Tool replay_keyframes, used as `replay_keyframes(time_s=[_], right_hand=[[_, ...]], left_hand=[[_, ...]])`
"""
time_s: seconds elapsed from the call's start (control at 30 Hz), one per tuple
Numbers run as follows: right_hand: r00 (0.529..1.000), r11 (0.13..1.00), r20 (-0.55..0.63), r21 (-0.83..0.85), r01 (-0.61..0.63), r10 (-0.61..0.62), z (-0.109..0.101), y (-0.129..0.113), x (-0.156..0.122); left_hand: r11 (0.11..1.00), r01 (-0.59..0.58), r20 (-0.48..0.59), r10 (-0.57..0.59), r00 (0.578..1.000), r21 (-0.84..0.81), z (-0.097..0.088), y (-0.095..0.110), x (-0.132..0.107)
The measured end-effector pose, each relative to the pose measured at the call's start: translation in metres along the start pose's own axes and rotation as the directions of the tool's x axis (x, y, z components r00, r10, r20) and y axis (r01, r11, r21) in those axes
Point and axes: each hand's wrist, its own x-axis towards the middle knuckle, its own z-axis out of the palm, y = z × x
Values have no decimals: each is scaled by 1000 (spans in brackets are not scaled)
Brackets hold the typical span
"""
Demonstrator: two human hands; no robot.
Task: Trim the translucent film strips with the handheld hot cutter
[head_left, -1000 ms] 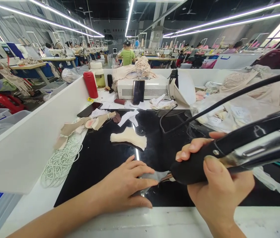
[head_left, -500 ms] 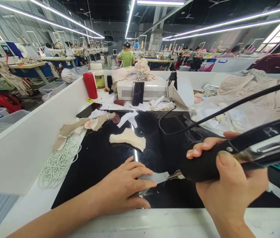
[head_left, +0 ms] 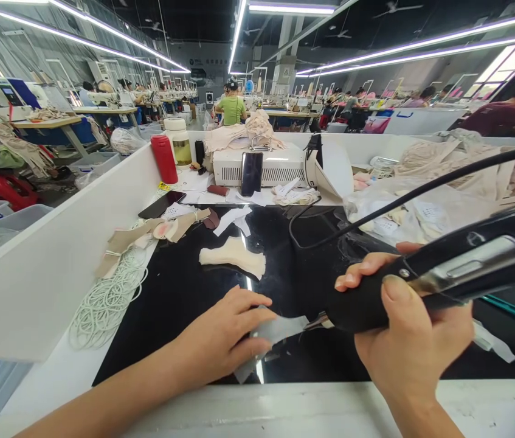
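Observation:
My right hand is wrapped round a black corded hand tool whose metal tip touches a small grey fabric piece on the glossy black work surface. My left hand pinches the near edge of that grey piece between thumb and fingers and lifts it slightly off the surface. The tool's black cable arcs up to the right. A cream fabric piece lies a little beyond my left hand.
A coil of white elastic cord and beige fabric strips lie at the left by the white partition wall. A white machine box, red bottle, phones and bagged fabric stand behind. Other people work at far tables.
My left hand went from lying flat on the grey piece to pinching and lifting its edge. The tool in my right hand drew back to the right, then shifted slightly left, tip staying at the piece.

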Motion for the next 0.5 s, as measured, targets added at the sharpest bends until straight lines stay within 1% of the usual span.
replay_keyframes(time_s=[0.1,0.2,0.23,0.27,0.3,0.37,0.4,0.43,0.47,0.5], right_hand=[[999,999,4,-40,36,-35,-3,2,1],[995,988,55,-128,88,-81,-9,0,4],[994,976,66,-192,101,-90,-12,-1,6],[993,951,67,-289,115,-99,-16,-2,9],[991,901,66,-413,133,-116,-21,-3,12],[982,730,83,-658,182,-170,-30,-4,18],[975,647,97,-735,204,-198,-35,-3,21],[969,606,98,-764,220,-228,-39,-1,23],[961,614,88,-753,238,-263,-43,0,24],[949,644,65,-720,258,-308,-47,2,24]], left_hand=[[992,116,-137,-109,984,43,5,-4,1],[980,185,-184,-169,968,73,11,-8,2],[979,194,-185,-178,966,69,12,-9,2],[978,199,-183,-186,965,58,12,-9,3],[978,205,-182,-194,964,43,12,-9,3],[977,215,-183,-211,960,5,11,-7,4],[975,220,-185,-219,958,-15,11,-7,4],[974,222,-187,-225,956,-35,10,-6,5],[973,222,-189,-229,955,-54,10,-6,5],[973,220,-191,-230,954,-71,10,-6,5]])
